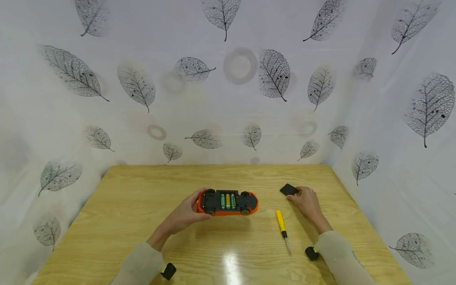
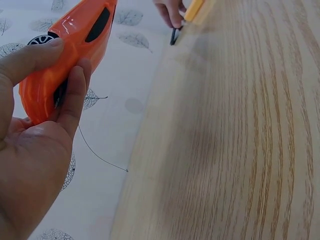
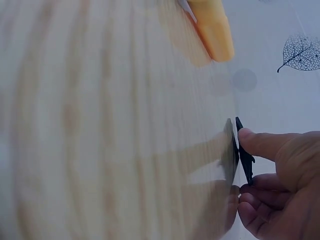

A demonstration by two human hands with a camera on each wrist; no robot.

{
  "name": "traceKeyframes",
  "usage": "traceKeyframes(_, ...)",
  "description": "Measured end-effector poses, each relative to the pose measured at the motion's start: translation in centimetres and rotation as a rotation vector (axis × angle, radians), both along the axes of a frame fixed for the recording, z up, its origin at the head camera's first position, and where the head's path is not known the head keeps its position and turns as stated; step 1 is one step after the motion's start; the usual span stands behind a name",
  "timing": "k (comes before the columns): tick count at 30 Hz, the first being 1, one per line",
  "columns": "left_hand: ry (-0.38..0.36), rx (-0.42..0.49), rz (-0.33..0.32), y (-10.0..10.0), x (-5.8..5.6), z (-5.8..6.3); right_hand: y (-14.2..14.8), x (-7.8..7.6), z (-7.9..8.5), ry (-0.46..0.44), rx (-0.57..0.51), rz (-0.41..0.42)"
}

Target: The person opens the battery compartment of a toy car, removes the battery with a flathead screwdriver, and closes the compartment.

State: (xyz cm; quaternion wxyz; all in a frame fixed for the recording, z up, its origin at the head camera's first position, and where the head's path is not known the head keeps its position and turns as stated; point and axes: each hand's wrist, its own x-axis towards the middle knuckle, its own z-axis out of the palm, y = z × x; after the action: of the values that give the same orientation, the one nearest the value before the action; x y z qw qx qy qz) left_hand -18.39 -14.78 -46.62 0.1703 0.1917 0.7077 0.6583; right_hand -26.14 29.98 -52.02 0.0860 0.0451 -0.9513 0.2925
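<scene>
Tabletop (image 1: 124, 213) glare (white, soft-edged)

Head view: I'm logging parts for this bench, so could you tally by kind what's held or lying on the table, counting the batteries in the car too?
Toy car: 1
Batteries: 3
Flat black piece: 1
Screwdriver: 1
Total: 6

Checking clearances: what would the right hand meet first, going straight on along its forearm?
Past the black panel it pinches, the right hand would probably meet the leaf-print backdrop first; depth is unclear, so it might graze the tabletop.
</scene>
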Motion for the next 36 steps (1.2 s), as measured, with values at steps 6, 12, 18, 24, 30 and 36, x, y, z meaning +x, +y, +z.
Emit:
traceKeyframes(6,-0.008,0.015,-0.003,0.0,0.1,0.1,-0.2,0.1,0.1,-0.011,0.002,-0.007)
traceKeyframes(12,-0.015,0.029,-0.011,0.0,0.0,0.1,-0.2,0.4,0.4,0.000,0.002,0.003)
traceKeyframes(18,-0.005,0.024,-0.009,0.0,0.0,-0.1,-0.3,0.9,0.7,-0.030,-0.020,0.000)
traceKeyframes(24,-0.008,0.026,-0.010,0.0,0.0,-0.4,-0.3,1.7,1.2,-0.056,-0.043,-0.011)
traceKeyframes(30,-0.002,0.025,-0.004,-0.1,0.1,-0.4,-1.0,2.6,1.9,-0.077,-0.080,0.000)
traceKeyframes(36,-0.001,0.028,0.002,-0.1,0.3,-0.3,-2.2,4.2,3.1,-0.108,-0.107,0.024)
